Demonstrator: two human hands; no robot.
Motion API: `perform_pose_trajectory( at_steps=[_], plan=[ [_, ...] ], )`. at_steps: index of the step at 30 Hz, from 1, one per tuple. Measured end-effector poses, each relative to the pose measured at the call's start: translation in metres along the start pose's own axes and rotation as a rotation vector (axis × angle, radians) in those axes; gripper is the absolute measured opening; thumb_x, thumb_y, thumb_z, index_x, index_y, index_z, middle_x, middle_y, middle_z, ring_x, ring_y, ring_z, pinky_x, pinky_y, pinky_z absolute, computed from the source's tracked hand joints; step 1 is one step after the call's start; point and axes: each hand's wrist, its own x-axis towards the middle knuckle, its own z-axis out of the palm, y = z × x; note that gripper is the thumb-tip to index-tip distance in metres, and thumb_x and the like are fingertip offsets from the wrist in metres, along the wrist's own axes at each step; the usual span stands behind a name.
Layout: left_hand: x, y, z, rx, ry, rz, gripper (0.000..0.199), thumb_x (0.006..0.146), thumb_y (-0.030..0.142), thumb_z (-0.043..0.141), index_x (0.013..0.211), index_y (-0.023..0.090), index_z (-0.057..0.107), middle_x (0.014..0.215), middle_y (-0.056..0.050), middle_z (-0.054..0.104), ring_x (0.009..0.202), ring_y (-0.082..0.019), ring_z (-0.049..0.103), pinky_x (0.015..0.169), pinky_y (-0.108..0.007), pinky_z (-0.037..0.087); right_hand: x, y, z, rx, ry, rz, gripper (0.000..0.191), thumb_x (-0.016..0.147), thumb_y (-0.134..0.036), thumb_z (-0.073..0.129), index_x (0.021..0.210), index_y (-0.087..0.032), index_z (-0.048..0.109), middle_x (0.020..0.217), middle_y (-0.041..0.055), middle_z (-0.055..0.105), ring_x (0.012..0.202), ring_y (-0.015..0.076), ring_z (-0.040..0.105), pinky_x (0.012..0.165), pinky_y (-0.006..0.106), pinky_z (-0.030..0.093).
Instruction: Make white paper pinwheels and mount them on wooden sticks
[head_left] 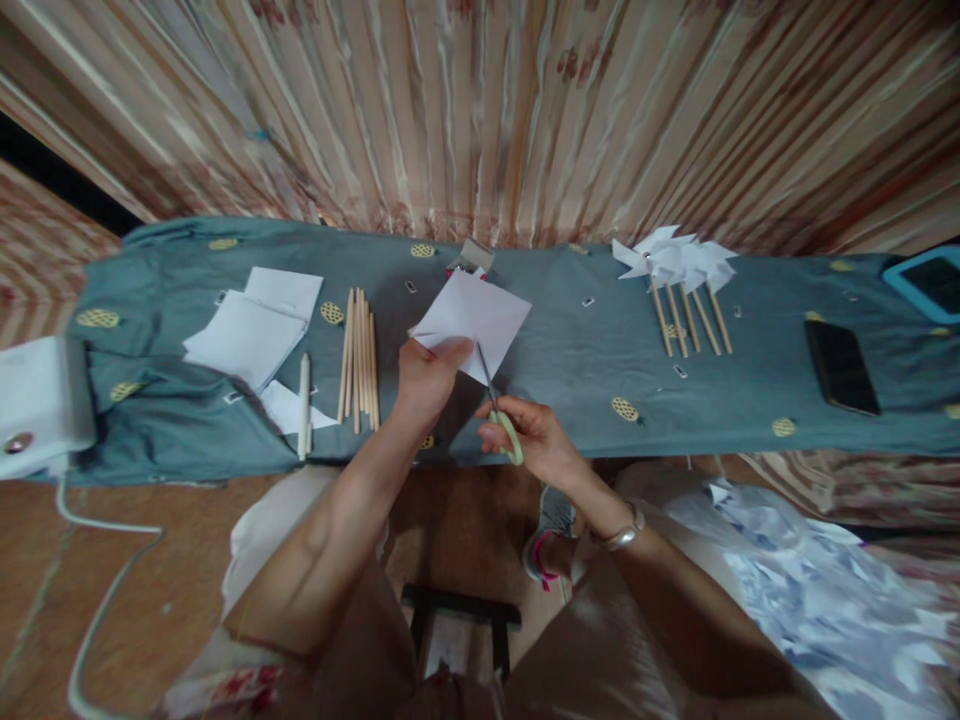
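My left hand [430, 378] pinches the lower left side of a white paper square [480, 308], thumb on top. In my right hand [529, 432] are scissors [505, 425] with light green handles; their blades lie at the paper's lower corner, pointing up toward its middle. Just behind the paper, a small opened box [474, 260] is partly covered. Left of my left hand lie a bundle of wooden sticks [358, 360], a white pen-like tool [304, 405] and a stack of white paper sheets [255, 325].
Several white paper pinwheels [675, 262] on sticks lie at the right of the cloth-covered table [570, 370], with a black phone [843, 367] and a blue-framed device [930, 283] beyond. A white appliance [45, 405] with a cable stands far left. White paper pieces [825, 590] are piled lower right.
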Motion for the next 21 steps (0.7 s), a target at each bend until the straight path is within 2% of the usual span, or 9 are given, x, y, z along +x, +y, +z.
perform_pose_trajectory(
  at_steps=[21],
  plan=[
    [-0.0027, 0.001, 0.0001, 0.023, -0.009, 0.007, 0.024, 0.056, 0.029, 0.076, 0.073, 0.014, 0.069, 0.075, -0.003, 0.069, 0.073, -0.019, 0.063, 0.072, -0.03, 0.051, 0.001, -0.001, 0.0003, 0.027, 0.014, 0.025, 0.045, 0.056, -0.05, 0.086, 0.081, -0.02, 0.064, 0.054, -0.0056, 0.061, 0.05, 0.0088, 0.055, 0.05, 0.022, 0.043]
  ],
)
